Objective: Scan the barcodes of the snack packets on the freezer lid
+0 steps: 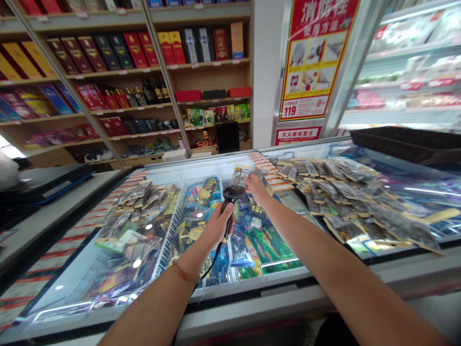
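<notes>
Your left hand (216, 223) is closed around the grip of a black handheld scanner (232, 194), whose head points away from you over the open chest freezer (252, 288); its cable (212, 262) trails back along your forearm. Your right hand (256, 186) reaches further out and pinches a small packet (240, 174) by its edge, held just beyond the scanner head, above the freezer's middle section. Below lie mixed frozen packets (248, 240) between white wire dividers (169, 235). Small dark sachets (345, 192) are spread over the glass lid to your right; more (133, 199) lie on the left lid. Shelves of boxed goods (126, 53) stand behind.
</notes>
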Demonstrator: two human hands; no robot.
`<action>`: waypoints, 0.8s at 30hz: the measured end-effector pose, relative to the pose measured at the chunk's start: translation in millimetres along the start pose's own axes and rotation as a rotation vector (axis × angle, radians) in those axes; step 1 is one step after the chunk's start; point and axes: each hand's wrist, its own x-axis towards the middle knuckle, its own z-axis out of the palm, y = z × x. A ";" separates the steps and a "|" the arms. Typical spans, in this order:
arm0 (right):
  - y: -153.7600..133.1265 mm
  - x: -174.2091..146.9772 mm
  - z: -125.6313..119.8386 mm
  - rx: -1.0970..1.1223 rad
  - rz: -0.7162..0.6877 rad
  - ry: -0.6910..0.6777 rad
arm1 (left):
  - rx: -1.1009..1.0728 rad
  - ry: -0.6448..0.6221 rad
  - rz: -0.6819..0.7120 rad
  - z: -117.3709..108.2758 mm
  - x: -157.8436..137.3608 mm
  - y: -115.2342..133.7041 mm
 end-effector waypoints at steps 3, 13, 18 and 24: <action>3.5 0.9 0.6 -0.026 -0.050 0.015 | -0.014 0.023 -0.001 1.3 2.2 -1.7; -0.7 -2.9 24.9 -0.320 -0.168 0.086 | -0.060 0.317 0.060 -62.5 -25.8 54.3; -16.5 -34.6 133.6 -0.139 0.019 -0.194 | -0.055 0.570 0.053 -152.3 -73.0 67.3; -20.9 -87.2 293.7 -0.058 0.110 -0.466 | -0.046 0.866 0.019 -236.7 -135.5 77.3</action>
